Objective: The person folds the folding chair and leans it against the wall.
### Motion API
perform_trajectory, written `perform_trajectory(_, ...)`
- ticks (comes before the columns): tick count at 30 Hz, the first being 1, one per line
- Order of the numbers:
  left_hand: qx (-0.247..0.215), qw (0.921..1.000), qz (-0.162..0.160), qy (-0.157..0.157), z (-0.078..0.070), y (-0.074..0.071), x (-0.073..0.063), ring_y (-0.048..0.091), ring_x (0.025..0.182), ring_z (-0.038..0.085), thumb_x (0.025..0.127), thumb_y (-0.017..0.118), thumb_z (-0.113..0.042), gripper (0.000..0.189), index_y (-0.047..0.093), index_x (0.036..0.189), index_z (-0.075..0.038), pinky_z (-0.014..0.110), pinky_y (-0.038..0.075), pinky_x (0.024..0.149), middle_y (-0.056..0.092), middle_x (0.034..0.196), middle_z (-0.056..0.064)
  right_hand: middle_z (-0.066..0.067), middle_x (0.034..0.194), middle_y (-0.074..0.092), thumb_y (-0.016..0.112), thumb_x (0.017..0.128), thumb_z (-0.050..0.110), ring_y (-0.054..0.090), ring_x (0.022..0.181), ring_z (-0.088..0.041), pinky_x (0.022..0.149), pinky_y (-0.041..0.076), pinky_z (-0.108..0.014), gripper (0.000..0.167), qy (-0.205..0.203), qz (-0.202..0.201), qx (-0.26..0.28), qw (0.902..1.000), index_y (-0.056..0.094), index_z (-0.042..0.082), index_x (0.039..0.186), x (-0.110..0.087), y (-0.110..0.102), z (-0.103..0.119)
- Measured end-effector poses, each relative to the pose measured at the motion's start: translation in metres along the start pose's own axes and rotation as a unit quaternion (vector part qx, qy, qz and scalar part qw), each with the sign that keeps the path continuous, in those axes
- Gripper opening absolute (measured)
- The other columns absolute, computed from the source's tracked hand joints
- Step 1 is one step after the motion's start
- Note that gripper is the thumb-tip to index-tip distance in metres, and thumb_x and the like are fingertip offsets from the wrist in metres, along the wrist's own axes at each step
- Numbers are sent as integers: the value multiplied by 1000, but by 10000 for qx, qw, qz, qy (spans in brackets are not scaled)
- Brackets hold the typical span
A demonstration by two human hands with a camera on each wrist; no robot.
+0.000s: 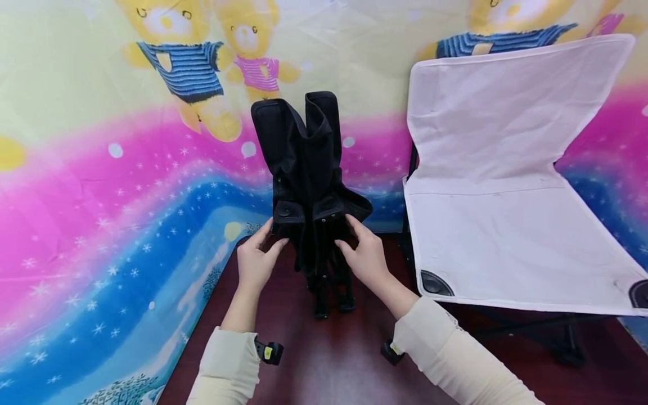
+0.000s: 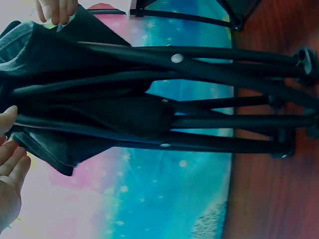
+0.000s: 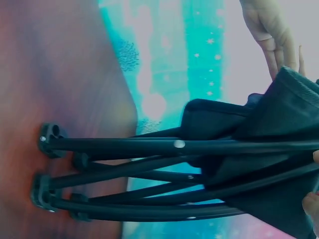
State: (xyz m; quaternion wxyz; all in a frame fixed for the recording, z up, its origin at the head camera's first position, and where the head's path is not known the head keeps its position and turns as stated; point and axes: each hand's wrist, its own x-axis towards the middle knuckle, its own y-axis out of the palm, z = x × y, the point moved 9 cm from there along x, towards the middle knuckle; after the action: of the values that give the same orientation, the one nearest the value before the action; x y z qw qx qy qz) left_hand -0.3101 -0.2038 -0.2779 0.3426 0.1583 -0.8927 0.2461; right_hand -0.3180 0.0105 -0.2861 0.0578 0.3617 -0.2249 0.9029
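The black chair (image 1: 309, 174) stood on the red table (image 1: 334, 360), its thin legs folded close together. The left hand (image 1: 255, 263) was partly open at its left side, fingers nearly straight and thumb apart, with fingertips by a seat corner. The right hand (image 1: 367, 256) was open much the same way at the other side. Neither gripped hard. A white chair (image 1: 486, 236) stood to the right, and a bright wall cloth (image 1: 121, 197) hung behind.

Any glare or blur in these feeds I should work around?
Head: a pale sheen on the table, the folded black chair nearly lost in darkness low down; left wrist: backdrop washed out at lower left; right wrist: backdrop bleached at upper right.
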Motion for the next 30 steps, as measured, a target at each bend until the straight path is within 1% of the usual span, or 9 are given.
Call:
perform_trajectory(2, -32, 9999, -8, -128, 6, 3, -6, 59, 89, 19, 72, 69, -6, 45, 57, 115, -7, 34, 47, 75, 58, 107, 11, -18, 109, 56, 67, 72, 1, 54, 97, -26, 80, 45, -35, 50, 152, 23, 52, 9999, 49, -5, 119, -6, 3, -6)
perform_trajectory(4, 29, 9995, 20, -321, 14, 5, -12, 58, 66, 12, 72, 69, -8, 44, 58, 115, -9, 29, 49, 62, 59, 107, 9, -18, 109, 56, 67, 72, 1, 55, 98, -25, 80, 45, -34, 49, 296, 33, 130, 9995, 50, -4, 117, -11, 5, -12)
perform_trajectory(6, 129, 9982, 36, -577, 23, 7, -19, 44, 45, 7, 73, 68, -10, 42, 59, 114, -12, 25, 42, 45, 59, 107, 7, -16, 109, 57, 67, 73, 2, 55, 97, -24, 80, 45, -33, 47, 419, 34, 212, 9989, 51, -4, 116, -16, 8, -17)
perform_trajectory(8, 124, 9967, 56, -800, 32, 9, -25, 26, 36, 8, 74, 68, -11, 41, 59, 114, -13, 23, 30, 37, 59, 107, 8, -16, 108, 57, 66, 73, 2, 55, 97, -23, 80, 45, -32, 45, 499, 50, 343, 9982, 52, -4, 115, -20, 11, -22)
perform_trajectory(11, -13, 9938, 65, -1108, 44, 13, -35, 45, 44, 7, 74, 68, -10, 39, 60, 112, -12, 19, 33, 38, 60, 105, 11, -16, 108, 57, 65, 74, 2, 56, 96, -22, 79, 45, -32, 43, 634, 82, 461, 9969, 53, -4, 114, -27, 16, -30)
perform_trajectory(13, -100, 9922, 78, -1239, 51, 16, -42, 58, 63, 14, 73, 68, -9, 39, 61, 111, -10, 18, 38, 44, 61, 101, 13, -17, 109, 57, 65, 74, 1, 56, 96, -23, 79, 46, -32, 42, 742, 130, 520, 9958, 53, -4, 114, -32, 19, -36)
perform_trajectory(16, -166, 9892, 115, -1454, 62, 24, -52, 59, 87, 19, 73, 69, -9, 38, 61, 110, -10, 20, 45, 53, 62, 98, 13, -17, 109, 56, 65, 74, 1, 56, 96, -24, 78, 46, -33, 41, 989, 157, 626, 9930, 54, -4, 113, -39, 22, -46)
perform_trajectory(23, -291, 9828, 162, -1816, 82, 45, -75, 56, 93, 20, 72, 68, -6, 36, 62, 108, -7, 36, 47, 74, 61, 102, 10, -18, 109, 56, 64, 74, -1, 56, 96, -27, 76, 46, -35, 40, 1382, 282, 737, 9873, 55, -2, 112, -55, 27, -72)
perform_trajectory(30, -421, 9812, 218, -1873, 96, 65, -87, 58, 89, 21, 71, 68, -2, 32, 64, 103, -2, 33, 48, 72, 63, 95, 10, -17, 109, 57, 64, 75, 2, 55, 97, -25, 78, 46, -36, 36, 1742, 337, 853, 9804, 56, -1, 111, -64, 33, -92)
